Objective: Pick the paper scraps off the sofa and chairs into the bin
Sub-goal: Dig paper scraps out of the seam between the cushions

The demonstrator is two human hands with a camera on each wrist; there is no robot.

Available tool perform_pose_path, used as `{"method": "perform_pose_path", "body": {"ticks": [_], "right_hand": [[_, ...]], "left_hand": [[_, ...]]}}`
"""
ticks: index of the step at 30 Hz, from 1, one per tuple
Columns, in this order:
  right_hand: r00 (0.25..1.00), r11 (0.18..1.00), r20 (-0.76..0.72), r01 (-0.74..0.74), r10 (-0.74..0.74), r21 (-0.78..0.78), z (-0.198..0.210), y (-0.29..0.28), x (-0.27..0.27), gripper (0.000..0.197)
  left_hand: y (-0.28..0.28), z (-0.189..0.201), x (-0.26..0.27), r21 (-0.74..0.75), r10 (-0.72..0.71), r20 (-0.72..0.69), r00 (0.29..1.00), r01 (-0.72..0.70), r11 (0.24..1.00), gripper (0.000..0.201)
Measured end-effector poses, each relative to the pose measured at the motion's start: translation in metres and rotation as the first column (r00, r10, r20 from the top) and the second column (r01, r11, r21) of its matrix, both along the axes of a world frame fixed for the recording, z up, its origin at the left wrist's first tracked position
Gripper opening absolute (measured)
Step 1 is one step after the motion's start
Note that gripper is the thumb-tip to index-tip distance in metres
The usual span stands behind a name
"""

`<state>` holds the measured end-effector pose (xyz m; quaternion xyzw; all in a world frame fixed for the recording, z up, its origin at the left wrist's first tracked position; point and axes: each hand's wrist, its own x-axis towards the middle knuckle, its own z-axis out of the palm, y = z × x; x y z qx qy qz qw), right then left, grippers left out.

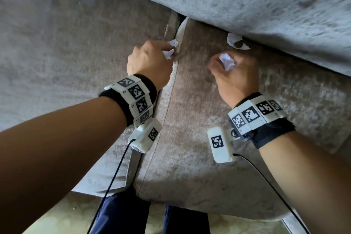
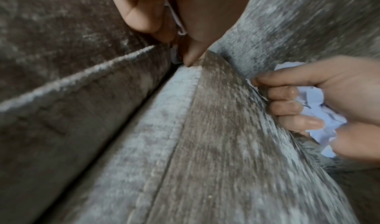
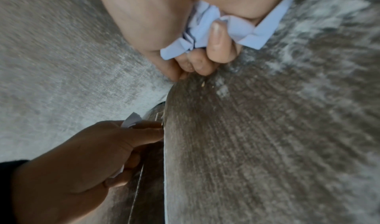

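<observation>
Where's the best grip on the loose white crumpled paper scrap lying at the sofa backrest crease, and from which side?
Probably pinch the white crumpled paper scrap by its raised front edge, coming from above and from the seat side. Its rear is tucked against the grey velvet backrest cushion, so only the front is free. Both the right hand and left hand already grip paper.

I cannot read any words or brand names here. The white bands on my wrists carry black and white square code marks (image 1: 135, 92), like little mazes, not letters. One more code square (image 1: 217, 141) sits on the white box at about 7 o'clock from my right wrist, and another (image 1: 153, 134) sits on the white box at about 5 o'clock from my left wrist. Tiny marks beside the squares on my left band (image 1: 123, 92) may be numbers, but they are too small to read.
</observation>
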<state>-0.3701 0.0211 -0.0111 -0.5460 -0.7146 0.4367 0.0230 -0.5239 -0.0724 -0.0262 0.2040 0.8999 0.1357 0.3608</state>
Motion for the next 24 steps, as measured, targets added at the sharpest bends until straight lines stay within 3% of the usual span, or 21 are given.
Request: {"method": "perform_pose_path", "body": {"ticks": [4, 9, 13, 15, 18, 24], "right_hand": [[0.998, 0.995, 0.018, 0.057, -0.058, 0.084, -0.001, 0.015, 0.008, 0.011], [0.992, 0.964, 0.113, 0.021, -0.053, 0.266, 0.001, 0.043, 0.009, 0.027], [0.963, 0.963, 0.268, -0.08, 0.009, 0.256, -0.001, 0.05, 0.009, 0.017], [0.948, 0.969, 0.318, -0.087, 0.009, 0.232, -0.006, 0.051, 0.008, 0.026], [0.946, 0.968, 0.325, -0.095, 0.015, 0.232, -0.01, 0.051, 0.005, 0.038], [0.927, 0.969, 0.376, -0.086, -0.007, 0.23, -0.011, 0.045, -0.001, 0.033]], "left_hand": [[0.001, 0.002, 0.003, 0.016, 0.032, 0.011, 0.999, -0.032, 0.999, 0.026], [-0.001, 0.005, 0.007, 0.025, 0.067, -0.018, 0.998, -0.066, 0.997, 0.021], [-0.003, 0.009, 0.009, 0.021, 0.102, -0.016, 0.995, -0.101, 0.995, 0.015], [-0.004, 0.012, 0.011, 0.034, 0.105, -0.019, 0.994, -0.104, 0.994, 0.012], [-0.006, 0.019, 0.012, 0.069, 0.129, -0.029, 0.991, -0.127, 0.989, 0.014], [-0.013, 0.032, 0.011, 0.122, 0.145, -0.026, 0.989, -0.141, 0.983, 0.015]]}}
